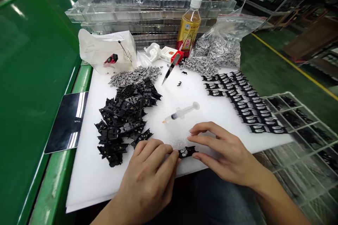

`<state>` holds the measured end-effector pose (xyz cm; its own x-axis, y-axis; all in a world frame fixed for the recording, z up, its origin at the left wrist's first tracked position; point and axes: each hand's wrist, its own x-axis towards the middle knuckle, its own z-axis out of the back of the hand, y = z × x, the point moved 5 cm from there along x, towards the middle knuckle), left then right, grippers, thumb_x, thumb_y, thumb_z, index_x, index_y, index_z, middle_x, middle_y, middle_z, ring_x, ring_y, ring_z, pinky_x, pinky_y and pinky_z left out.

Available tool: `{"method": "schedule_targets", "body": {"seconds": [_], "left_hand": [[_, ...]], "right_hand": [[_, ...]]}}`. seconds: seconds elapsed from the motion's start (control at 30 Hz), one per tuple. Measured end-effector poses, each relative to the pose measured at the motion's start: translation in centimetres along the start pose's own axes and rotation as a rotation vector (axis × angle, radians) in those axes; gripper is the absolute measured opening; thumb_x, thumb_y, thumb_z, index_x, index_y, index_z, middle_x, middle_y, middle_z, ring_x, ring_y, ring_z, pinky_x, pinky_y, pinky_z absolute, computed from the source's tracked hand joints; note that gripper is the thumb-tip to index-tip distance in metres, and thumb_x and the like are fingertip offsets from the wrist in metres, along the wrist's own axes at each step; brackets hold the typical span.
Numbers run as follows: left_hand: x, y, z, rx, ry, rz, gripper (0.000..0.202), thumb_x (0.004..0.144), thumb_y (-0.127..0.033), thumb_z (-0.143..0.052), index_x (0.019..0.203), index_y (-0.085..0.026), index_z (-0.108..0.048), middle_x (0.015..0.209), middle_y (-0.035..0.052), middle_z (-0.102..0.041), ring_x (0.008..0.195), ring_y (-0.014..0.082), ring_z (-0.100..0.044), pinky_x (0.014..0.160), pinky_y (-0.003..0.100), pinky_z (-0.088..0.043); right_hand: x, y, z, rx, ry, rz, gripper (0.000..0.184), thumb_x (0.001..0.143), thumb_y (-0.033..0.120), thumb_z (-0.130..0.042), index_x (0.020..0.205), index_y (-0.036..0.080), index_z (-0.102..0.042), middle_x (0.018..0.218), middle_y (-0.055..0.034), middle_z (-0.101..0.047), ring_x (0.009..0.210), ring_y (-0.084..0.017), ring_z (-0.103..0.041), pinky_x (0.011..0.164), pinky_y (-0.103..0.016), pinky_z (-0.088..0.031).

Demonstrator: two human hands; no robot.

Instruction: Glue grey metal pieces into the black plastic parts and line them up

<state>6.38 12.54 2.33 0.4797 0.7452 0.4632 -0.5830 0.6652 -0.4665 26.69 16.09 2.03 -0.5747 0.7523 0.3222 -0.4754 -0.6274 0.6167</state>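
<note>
My left hand (150, 168) and my right hand (224, 151) meet at the near edge of a white foam sheet (216, 112). Between their fingertips sits a small black plastic part (186, 152) with a silvery insert. Both hands pinch its ends, the left from the left, the right from the right. A heap of the same black parts (124, 119) lies just left of my left hand. A syringe (182, 112) rests on the foam just beyond the hands.
Finished black parts lie in rows (245, 102) at right, beside a clear compartment tray (303, 126). Grey metal pieces (134, 75), a bag of them (224, 47), a knife (169, 72), a bottle (189, 24), stacked trays (148, 7) and a dark phone (67, 121) surround the foam.
</note>
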Motion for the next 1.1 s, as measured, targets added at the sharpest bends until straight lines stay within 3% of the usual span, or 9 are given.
{"method": "schedule_targets", "body": {"seconds": [0.1, 0.2, 0.3, 0.4, 0.5, 0.63, 1.1], "left_hand": [[0.1, -0.2, 0.2, -0.003, -0.023, -0.022, 0.024, 0.093, -0.002, -0.068, 0.114, -0.012, -0.071, 0.100, 0.0086, -0.071, 0.095, 0.0229, -0.059, 0.084, 0.042, -0.043], [0.4, -0.3, 0.9, -0.010, -0.093, -0.039, 0.022, 0.094, -0.007, -0.069, 0.116, -0.012, -0.072, 0.104, 0.0088, -0.072, 0.099, 0.0224, -0.060, 0.089, 0.041, -0.044], [0.7, -0.3, 1.3, -0.020, -0.129, -0.042, 0.022, 0.096, -0.008, -0.065, 0.116, -0.014, -0.072, 0.106, 0.0082, -0.073, 0.100, 0.0214, -0.061, 0.092, 0.039, -0.045], [0.7, -0.2, 1.1, -0.006, -0.119, -0.054, 0.019, 0.096, -0.007, -0.064, 0.112, -0.015, -0.072, 0.103, 0.0070, -0.072, 0.098, 0.0212, -0.060, 0.090, 0.038, -0.044], [0.6, -0.3, 0.9, 0.014, -0.123, -0.075, 0.017, 0.096, -0.007, -0.064, 0.109, -0.015, -0.072, 0.099, 0.0064, -0.071, 0.096, 0.0210, -0.060, 0.087, 0.038, -0.042], [0.6, -0.3, 0.7, 0.024, -0.111, -0.070, 0.017, 0.097, -0.006, -0.063, 0.107, -0.016, -0.071, 0.096, 0.0060, -0.069, 0.093, 0.0207, -0.058, 0.084, 0.038, -0.041], [0.4, 0.0, 0.2, 0.040, -0.068, -0.090, 0.013, 0.098, -0.005, -0.062, 0.104, -0.014, -0.068, 0.095, 0.0046, -0.067, 0.092, 0.0196, -0.056, 0.085, 0.038, -0.039]], "right_hand": [[0.4, 0.7, 0.2, -0.074, 0.097, 0.013, 0.023, 0.100, 0.020, -0.070, 0.123, 0.024, -0.072, 0.134, -0.0134, -0.068, 0.120, -0.028, -0.066, 0.101, -0.048, -0.057], [0.5, 0.4, 1.6, -0.121, 0.101, 0.040, 0.017, 0.103, 0.021, -0.067, 0.120, 0.023, -0.071, 0.132, -0.0114, -0.070, 0.120, -0.025, -0.066, 0.104, -0.047, -0.052], [0.4, -2.3, 4.7, -0.349, -0.008, -0.017, 0.015, 0.104, 0.026, -0.066, 0.118, 0.025, -0.072, 0.135, -0.0102, -0.069, 0.126, -0.026, -0.065, 0.107, -0.048, -0.047], [0.4, -6.0, 8.0, -0.555, -0.124, -0.125, 0.015, 0.104, 0.027, -0.065, 0.113, 0.022, -0.075, 0.137, -0.0144, -0.068, 0.131, -0.034, -0.063, 0.106, -0.056, -0.040], [0.6, -8.8, 9.6, -0.634, -0.147, -0.189, 0.016, 0.104, 0.030, -0.065, 0.109, 0.022, -0.078, 0.138, -0.0150, -0.068, 0.130, -0.037, -0.063, 0.105, -0.058, -0.037], [1.0, -10.0, 9.9, -0.682, -0.129, -0.213, 0.020, 0.105, 0.032, -0.063, 0.110, 0.025, -0.080, 0.143, -0.0135, -0.066, 0.131, -0.036, -0.063, 0.104, -0.056, -0.036], [1.7, -10.8, 9.4, -0.737, -0.136, -0.222, 0.023, 0.106, 0.036, -0.062, 0.113, 0.028, -0.082, 0.147, -0.0117, -0.065, 0.134, -0.034, -0.061, 0.103, -0.052, -0.037]]}}
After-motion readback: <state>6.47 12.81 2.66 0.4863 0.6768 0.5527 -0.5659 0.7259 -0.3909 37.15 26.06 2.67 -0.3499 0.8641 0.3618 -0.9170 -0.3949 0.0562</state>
